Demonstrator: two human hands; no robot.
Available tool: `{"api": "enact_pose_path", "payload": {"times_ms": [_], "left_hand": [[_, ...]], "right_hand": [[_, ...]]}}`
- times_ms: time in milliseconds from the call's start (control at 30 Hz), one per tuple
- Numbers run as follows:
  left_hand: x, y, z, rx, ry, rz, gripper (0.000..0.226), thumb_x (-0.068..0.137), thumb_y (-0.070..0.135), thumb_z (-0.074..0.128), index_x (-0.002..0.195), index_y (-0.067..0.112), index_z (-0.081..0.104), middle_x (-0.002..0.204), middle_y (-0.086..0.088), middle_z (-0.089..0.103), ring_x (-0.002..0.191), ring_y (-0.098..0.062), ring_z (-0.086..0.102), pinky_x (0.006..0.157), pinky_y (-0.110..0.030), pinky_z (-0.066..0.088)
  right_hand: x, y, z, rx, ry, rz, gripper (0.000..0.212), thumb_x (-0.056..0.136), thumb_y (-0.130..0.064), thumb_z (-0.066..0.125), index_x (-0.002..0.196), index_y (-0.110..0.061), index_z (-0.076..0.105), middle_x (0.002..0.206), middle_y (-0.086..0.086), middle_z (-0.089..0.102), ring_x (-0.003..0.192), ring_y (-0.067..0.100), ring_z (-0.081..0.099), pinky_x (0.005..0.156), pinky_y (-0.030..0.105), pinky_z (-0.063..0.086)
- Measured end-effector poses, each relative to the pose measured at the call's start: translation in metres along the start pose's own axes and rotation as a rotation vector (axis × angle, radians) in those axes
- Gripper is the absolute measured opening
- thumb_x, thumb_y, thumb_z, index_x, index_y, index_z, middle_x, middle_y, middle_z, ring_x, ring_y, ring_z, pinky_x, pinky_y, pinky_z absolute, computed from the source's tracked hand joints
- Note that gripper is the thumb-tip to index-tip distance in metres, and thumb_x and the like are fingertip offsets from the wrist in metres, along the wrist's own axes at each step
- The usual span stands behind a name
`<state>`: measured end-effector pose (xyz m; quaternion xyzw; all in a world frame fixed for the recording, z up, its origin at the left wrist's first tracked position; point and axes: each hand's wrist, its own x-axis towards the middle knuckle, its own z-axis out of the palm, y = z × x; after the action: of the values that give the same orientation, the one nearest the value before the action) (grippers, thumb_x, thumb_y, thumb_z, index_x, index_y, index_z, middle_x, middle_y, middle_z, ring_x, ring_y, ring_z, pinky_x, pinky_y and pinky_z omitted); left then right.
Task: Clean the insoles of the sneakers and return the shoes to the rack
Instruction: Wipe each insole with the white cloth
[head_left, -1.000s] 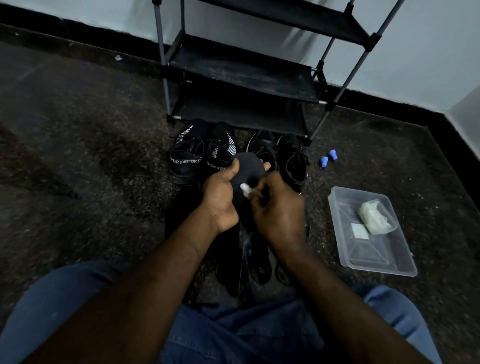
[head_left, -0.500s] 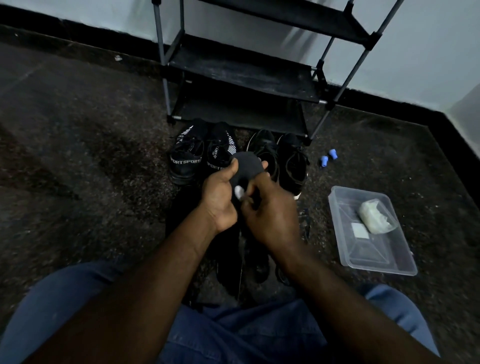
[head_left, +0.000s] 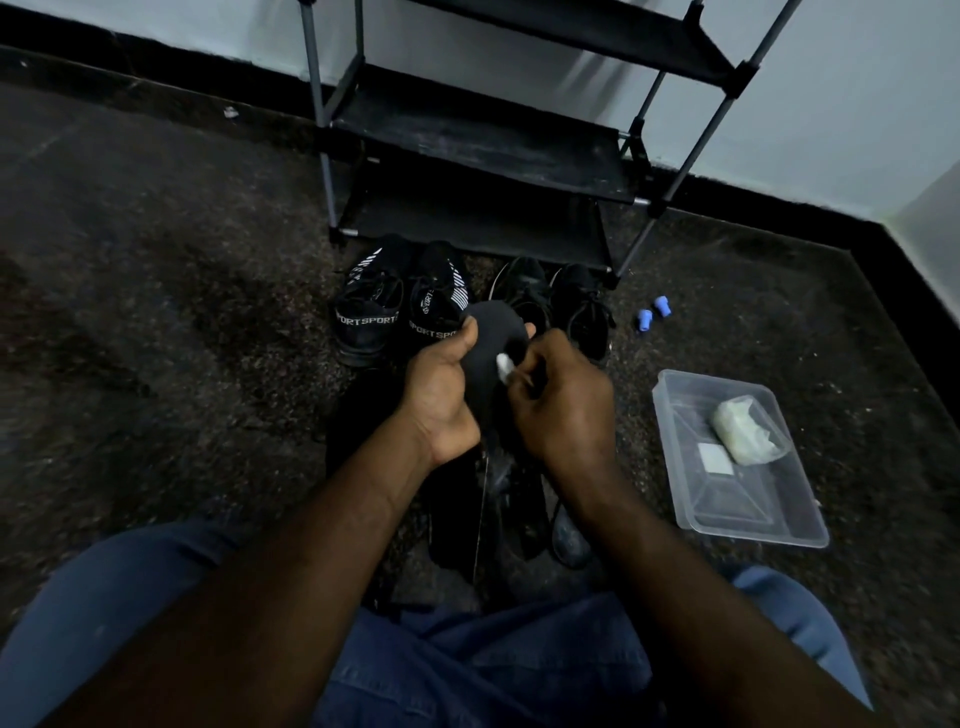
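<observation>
Left hand: my left hand (head_left: 441, 395) grips the insole (head_left: 491, 338), thumb on top, raised in front of the sneakers (head_left: 369, 322).
Right hand: my right hand (head_left: 563, 410) has its fingers curled, pinching a white wipe (head_left: 504, 364) against the insole.
In the way: my hands hide part of the sneakers, which stand on the floor before the rack (head_left: 478, 140).
Below: dark soles (head_left: 457, 519) lie under my wrists.
Right side: clear tub (head_left: 748, 514) holding a white wad (head_left: 745, 428); blue caps (head_left: 653, 312) beside the rack's foot.
</observation>
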<state>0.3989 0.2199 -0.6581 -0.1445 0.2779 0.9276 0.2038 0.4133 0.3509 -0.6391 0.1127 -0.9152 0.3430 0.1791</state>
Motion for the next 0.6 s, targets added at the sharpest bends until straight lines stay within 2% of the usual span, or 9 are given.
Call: {"api": "enact_pose_path", "payload": {"times_ms": [67, 200, 300, 367, 433, 500, 533, 600], "left_hand": [[0.0, 0.0, -0.001, -0.009, 0.004, 0.002, 0.061, 0.104, 0.048, 0.041, 0.143, 0.003, 0.057, 0.145, -0.014, 0.059, 0.138, -0.03, 0.053, 0.115, -0.043, 0.042], [0.003, 0.005, -0.004, 0.032, 0.033, 0.05, 0.06, 0.106, 0.047, 0.039, 0.141, 0.002, 0.058, 0.143, -0.015, 0.061, 0.138, -0.031, 0.052, 0.117, -0.045, 0.04], [0.0, 0.002, -0.002, 0.036, 0.008, 0.029, 0.062, 0.105, 0.049, 0.039, 0.143, 0.002, 0.056, 0.146, -0.016, 0.057, 0.139, -0.032, 0.051, 0.116, -0.044, 0.04], [-0.002, 0.002, -0.001, 0.042, -0.006, 0.024, 0.064, 0.105, 0.05, 0.037, 0.144, 0.002, 0.055, 0.146, -0.017, 0.057, 0.139, -0.033, 0.05, 0.114, -0.043, 0.042], [-0.004, 0.006, -0.001, 0.056, -0.013, 0.041, 0.064, 0.106, 0.051, 0.036, 0.143, 0.002, 0.056, 0.144, -0.017, 0.059, 0.137, -0.033, 0.052, 0.114, -0.045, 0.042], [-0.006, 0.01, 0.0, 0.07, -0.025, 0.067, 0.064, 0.107, 0.049, 0.033, 0.143, 0.001, 0.055, 0.144, -0.014, 0.06, 0.136, -0.03, 0.055, 0.113, -0.044, 0.044], [-0.007, 0.012, 0.001, 0.065, -0.033, 0.074, 0.063, 0.108, 0.048, 0.032, 0.144, 0.0, 0.053, 0.144, -0.013, 0.06, 0.136, -0.028, 0.055, 0.11, -0.043, 0.046], [-0.008, 0.013, 0.003, 0.058, -0.055, 0.081, 0.062, 0.109, 0.044, 0.029, 0.144, -0.002, 0.051, 0.144, -0.013, 0.06, 0.136, -0.026, 0.055, 0.104, -0.039, 0.049]], "right_hand": [[0.002, 0.001, -0.001, -0.001, 0.0, 0.013, 0.02, 0.087, -0.014, 0.072, 0.083, -0.016, 0.053, 0.075, -0.003, 0.06, 0.067, 0.018, 0.056, 0.06, 0.039, 0.046], [-0.017, -0.018, 0.008, 0.084, -0.128, -0.093, 0.02, 0.084, -0.015, 0.069, 0.081, -0.021, 0.05, 0.071, -0.004, 0.058, 0.063, 0.014, 0.052, 0.058, 0.031, 0.039], [-0.006, -0.007, 0.004, 0.037, -0.062, -0.072, 0.019, 0.089, -0.022, 0.07, 0.082, -0.017, 0.053, 0.071, -0.004, 0.059, 0.065, 0.015, 0.053, 0.059, 0.03, 0.039], [0.004, 0.001, -0.005, 0.035, -0.017, 0.023, 0.02, 0.087, -0.017, 0.075, 0.084, -0.018, 0.055, 0.073, -0.007, 0.062, 0.066, 0.01, 0.057, 0.061, 0.028, 0.045], [0.008, 0.009, -0.011, 0.163, -0.014, 0.183, 0.018, 0.086, -0.015, 0.077, 0.091, -0.021, 0.061, 0.076, -0.008, 0.067, 0.069, 0.005, 0.064, 0.064, 0.021, 0.051], [0.009, 0.019, -0.015, 0.399, -0.05, 0.365, 0.016, 0.089, -0.015, 0.076, 0.102, -0.023, 0.069, 0.083, -0.005, 0.074, 0.077, 0.007, 0.07, 0.073, 0.026, 0.057], [0.009, 0.024, -0.017, 0.536, -0.072, 0.463, 0.017, 0.091, -0.013, 0.073, 0.106, -0.02, 0.071, 0.088, -0.002, 0.076, 0.082, 0.012, 0.072, 0.076, 0.031, 0.059], [0.005, 0.033, -0.02, 0.775, -0.103, 0.619, 0.014, 0.095, -0.005, 0.067, 0.107, -0.007, 0.073, 0.091, 0.006, 0.078, 0.082, 0.018, 0.072, 0.076, 0.033, 0.058]]}}
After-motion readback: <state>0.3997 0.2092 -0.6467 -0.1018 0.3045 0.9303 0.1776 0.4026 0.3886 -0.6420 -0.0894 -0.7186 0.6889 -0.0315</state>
